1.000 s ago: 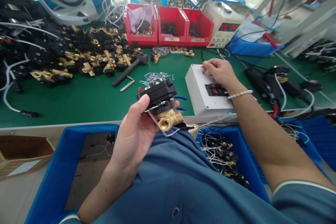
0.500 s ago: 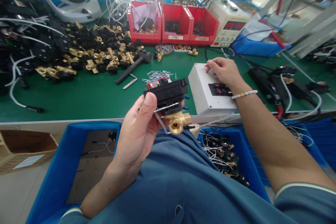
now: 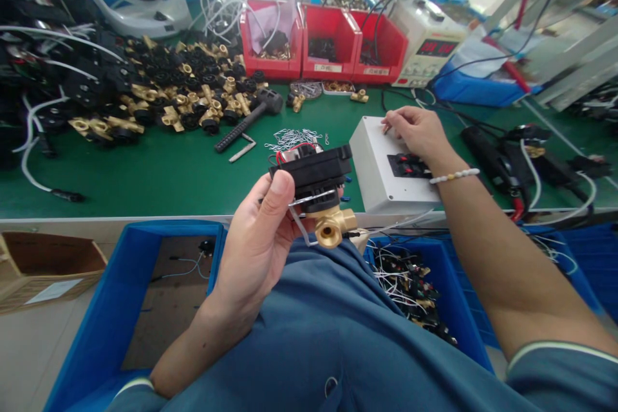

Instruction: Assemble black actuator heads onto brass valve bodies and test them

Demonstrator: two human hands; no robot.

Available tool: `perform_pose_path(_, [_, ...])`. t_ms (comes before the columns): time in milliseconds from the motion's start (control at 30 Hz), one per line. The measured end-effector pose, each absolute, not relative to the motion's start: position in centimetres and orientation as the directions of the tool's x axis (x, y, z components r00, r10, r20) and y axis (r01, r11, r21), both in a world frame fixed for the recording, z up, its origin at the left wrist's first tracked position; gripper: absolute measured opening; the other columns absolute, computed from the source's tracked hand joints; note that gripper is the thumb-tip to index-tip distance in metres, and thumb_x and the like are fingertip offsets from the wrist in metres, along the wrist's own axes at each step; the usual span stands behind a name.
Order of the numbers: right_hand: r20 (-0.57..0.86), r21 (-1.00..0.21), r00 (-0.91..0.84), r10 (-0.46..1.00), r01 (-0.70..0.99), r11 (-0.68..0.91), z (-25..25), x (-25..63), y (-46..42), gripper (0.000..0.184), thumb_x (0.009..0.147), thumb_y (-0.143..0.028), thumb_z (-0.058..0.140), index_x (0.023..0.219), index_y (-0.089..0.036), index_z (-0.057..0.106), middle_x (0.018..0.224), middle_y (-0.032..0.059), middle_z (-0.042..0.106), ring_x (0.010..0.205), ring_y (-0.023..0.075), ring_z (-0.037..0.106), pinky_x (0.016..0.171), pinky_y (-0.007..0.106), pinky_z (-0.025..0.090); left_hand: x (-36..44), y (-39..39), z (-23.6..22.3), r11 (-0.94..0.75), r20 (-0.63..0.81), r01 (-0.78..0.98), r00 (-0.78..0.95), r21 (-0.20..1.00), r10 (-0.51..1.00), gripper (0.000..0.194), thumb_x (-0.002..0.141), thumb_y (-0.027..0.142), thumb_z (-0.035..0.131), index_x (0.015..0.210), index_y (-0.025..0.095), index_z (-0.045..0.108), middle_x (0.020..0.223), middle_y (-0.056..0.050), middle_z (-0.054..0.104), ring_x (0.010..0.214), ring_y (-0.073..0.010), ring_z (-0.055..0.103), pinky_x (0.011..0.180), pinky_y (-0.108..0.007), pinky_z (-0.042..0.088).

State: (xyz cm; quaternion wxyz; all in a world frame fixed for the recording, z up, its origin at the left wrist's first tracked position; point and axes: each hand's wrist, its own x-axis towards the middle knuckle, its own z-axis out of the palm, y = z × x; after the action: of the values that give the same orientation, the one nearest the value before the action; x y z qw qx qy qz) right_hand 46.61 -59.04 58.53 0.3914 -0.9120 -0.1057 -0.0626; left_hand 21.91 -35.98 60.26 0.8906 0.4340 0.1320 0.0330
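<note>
My left hand [image 3: 261, 232] is closed around a motorized valve [image 3: 316, 170], a black housing on a brass body with a side port facing me. Red wires and a silver part show at the housing's top, and a white cable runs below it. The valve hangs in the air just over the bench's front edge. My right hand [image 3: 415, 135] pinches a small toggle switch [image 3: 385, 129] on top of a white box [image 3: 369, 161]; the fingers partly hide it. Red and black terminals [image 3: 408, 166] sit on the box by my wrist.
Wire clips [image 3: 294, 140], a hex key [image 3: 242, 149] and a black mallet [image 3: 251, 119] lie on the green bench. Behind are brass fittings [image 3: 193, 103], red bins [image 3: 328, 45] and a power supply [image 3: 429, 45]. Blue crates [image 3: 96, 322] stand below.
The whole view has shifted slightly. Both hands keep their hold on the valve and the switch. The digits on the power supply's red display look different.
</note>
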Motion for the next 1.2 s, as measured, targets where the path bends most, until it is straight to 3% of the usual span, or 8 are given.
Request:
perform_pose_path(300, [0.222, -0.688, 0.961, 0.163, 0.273, -0.672, 58.3, 46.8, -59.3, 0.021, 0.094, -0.031, 0.064, 0.078, -0.018, 0.069, 0.071, 0.0014, 0.069, 0.058, 0.0106, 0.055, 0.058, 0.023, 0.044, 21.9, -35.8, 60.2, 0.621, -0.207, 0.068, 0.966, 0.781, 0.155, 0.064, 0.086, 0.063, 0.071, 0.133, 0.022, 0.061, 0.108, -0.008, 0.080, 0.088, -0.0236, 0.079, 0.076, -0.033, 0.067])
perform_pose_path(700, [0.227, -0.706, 0.956, 0.184, 0.292, -0.645, 58.4, 46.7, -59.2, 0.030, 0.092, -0.043, 0.066, 0.075, -0.019, 0.068, 0.068, 0.0012, 0.066, 0.055, 0.0116, 0.050, 0.053, 0.024, 0.040, 21.8, -36.0, 60.4, 0.592, -0.213, 0.071, 0.961, 0.803, 0.173, 0.061, 0.088, 0.062, 0.068, 0.135, 0.023, 0.061, 0.105, -0.008, 0.080, 0.090, -0.0256, 0.079, 0.076, -0.034, 0.067])
perform_pose_path(900, [0.220, -0.732, 0.966, 0.136, 0.255, -0.631, 58.9, 46.1, -58.5, 0.018, 0.094, -0.024, 0.065, 0.078, -0.016, 0.068, 0.068, -0.0003, 0.066, 0.055, 0.0084, 0.045, 0.056, 0.021, 0.038, 22.0, -35.8, 60.4, 0.623, -0.222, 0.053, 0.955, 0.780, 0.198, 0.054, 0.091, 0.059, 0.066, 0.133, 0.025, 0.063, 0.120, -0.007, 0.077, 0.108, -0.0282, 0.076, 0.077, -0.033, 0.067])
perform_pose_path(1033, [0.322, -0.736, 0.945, 0.059, 0.290, -0.612, 59.3, 46.3, -58.6, 0.018, 0.093, -0.013, 0.060, 0.076, -0.016, 0.066, 0.071, 0.0012, 0.067, 0.060, 0.0083, 0.046, 0.061, 0.022, 0.038, 22.1, -35.4, 60.6, 0.641, -0.250, 0.053, 0.943, 0.766, 0.220, 0.045, 0.094, 0.056, 0.061, 0.128, 0.026, 0.065, 0.121, -0.005, 0.076, 0.113, -0.0292, 0.074, 0.077, -0.034, 0.068])
perform_pose_path(1200, [0.508, -0.727, 0.861, 0.010, 0.435, -0.532, 61.6, 43.3, -59.0, 0.011, 0.089, -0.016, 0.062, 0.080, -0.018, 0.065, 0.076, 0.0027, 0.067, 0.063, 0.0099, 0.052, 0.068, 0.026, 0.043, 22.4, -34.5, 61.0, 0.680, -0.224, 0.027, 0.953, 0.732, 0.203, 0.037, 0.096, 0.043, 0.063, 0.127, 0.024, 0.064, 0.117, -0.005, 0.078, 0.107, -0.0265, 0.076, 0.084, -0.036, 0.067])
